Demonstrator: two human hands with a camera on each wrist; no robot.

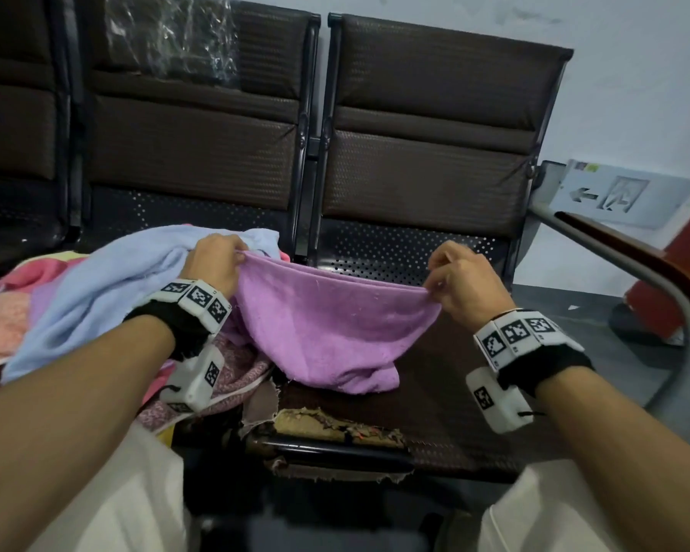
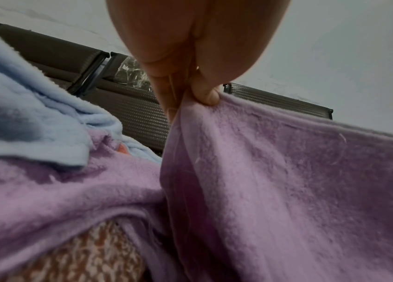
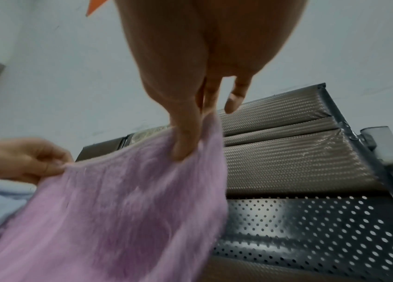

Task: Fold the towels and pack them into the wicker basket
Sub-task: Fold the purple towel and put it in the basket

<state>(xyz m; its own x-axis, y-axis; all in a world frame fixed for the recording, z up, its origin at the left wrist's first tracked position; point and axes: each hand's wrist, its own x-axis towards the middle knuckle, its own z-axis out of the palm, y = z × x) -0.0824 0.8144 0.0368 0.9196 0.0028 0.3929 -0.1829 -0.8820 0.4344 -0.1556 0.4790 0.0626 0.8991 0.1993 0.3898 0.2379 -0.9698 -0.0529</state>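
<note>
Both hands, left hand [image 1: 216, 262] and right hand [image 1: 465, 282], pinch the top corners of the fluffy purple towel [image 1: 327, 324], which sags between and below them.

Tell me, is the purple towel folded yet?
Not folded: both hands pinch the purple towel's top edge, its bottom bunched on the seat.

No legible words or numbers. A grey rectangular wall sign [image 1: 624, 193] bears a left-pointing arrow and a running-figure exit pictogram. White wrist-band blocks [image 1: 514, 334] carry black-and-white square fiducial marker patterns.
</note>
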